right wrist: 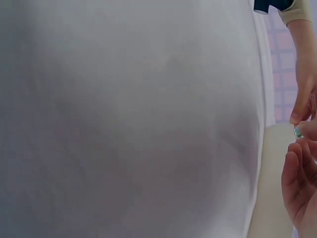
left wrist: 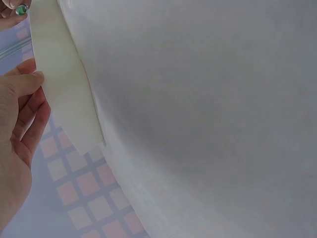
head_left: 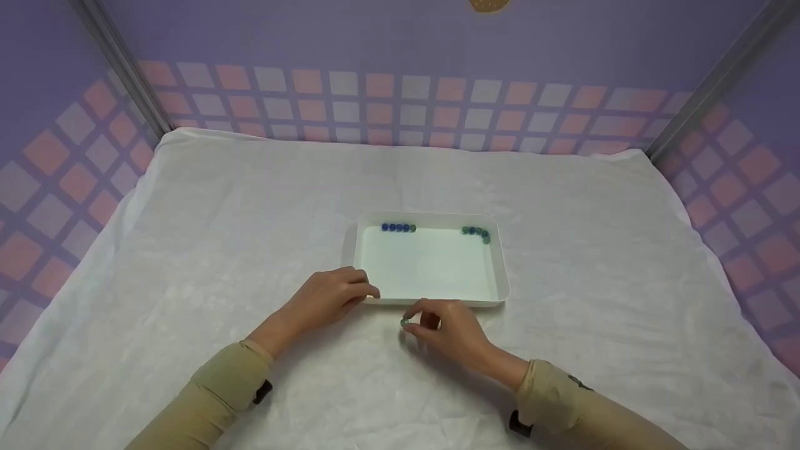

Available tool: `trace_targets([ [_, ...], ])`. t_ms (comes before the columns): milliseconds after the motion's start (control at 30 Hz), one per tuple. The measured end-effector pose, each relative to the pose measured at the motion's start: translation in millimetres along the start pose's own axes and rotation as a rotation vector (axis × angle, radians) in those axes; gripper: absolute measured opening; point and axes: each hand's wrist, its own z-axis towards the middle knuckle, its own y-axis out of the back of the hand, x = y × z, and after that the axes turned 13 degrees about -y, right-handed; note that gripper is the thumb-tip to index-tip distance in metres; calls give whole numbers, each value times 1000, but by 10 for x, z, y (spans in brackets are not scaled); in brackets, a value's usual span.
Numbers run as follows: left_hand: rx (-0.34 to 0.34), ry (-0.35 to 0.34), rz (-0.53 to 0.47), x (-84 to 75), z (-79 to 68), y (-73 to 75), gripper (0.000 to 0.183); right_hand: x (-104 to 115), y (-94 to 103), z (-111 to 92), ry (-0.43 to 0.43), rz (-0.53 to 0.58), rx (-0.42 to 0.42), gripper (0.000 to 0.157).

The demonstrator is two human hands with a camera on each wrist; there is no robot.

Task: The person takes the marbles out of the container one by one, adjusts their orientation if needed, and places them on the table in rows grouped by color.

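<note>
Marble [head_left: 404, 322] is pinched in the right hand's [head_left: 453, 328] fingertips, just outside the tray [head_left: 431, 269] by its near wall. Looks hard and light, probably slick and rolly, so I'd grab it round the middle. Left hand [head_left: 334, 292] pinches the tray's rim near the near-left corner. Inside: a blue-and-green row [head_left: 399, 227] far left, another bunch [head_left: 479, 232] bending round the far-right corner.

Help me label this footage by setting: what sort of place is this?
Probably a small purpose-built booth, rather than an ordinary room: patterned wall panels close in three sides, grey metal posts join them at the corners, and a white cloth covers the work surface.
</note>
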Motion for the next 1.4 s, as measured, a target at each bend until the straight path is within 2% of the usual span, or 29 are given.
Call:
trace_targets([
  [267,6,2,12,-2,11,2,24,-13,-108,19,-5,-95,-13,9],
  [1100,-17,-7,-1,13,-9,-14,23,-14,-221,102,-53,-165,14,4],
  [1400,22,23,-11,7,-16,-6,23,-19,-213,121,-45,-163,47,5],
])
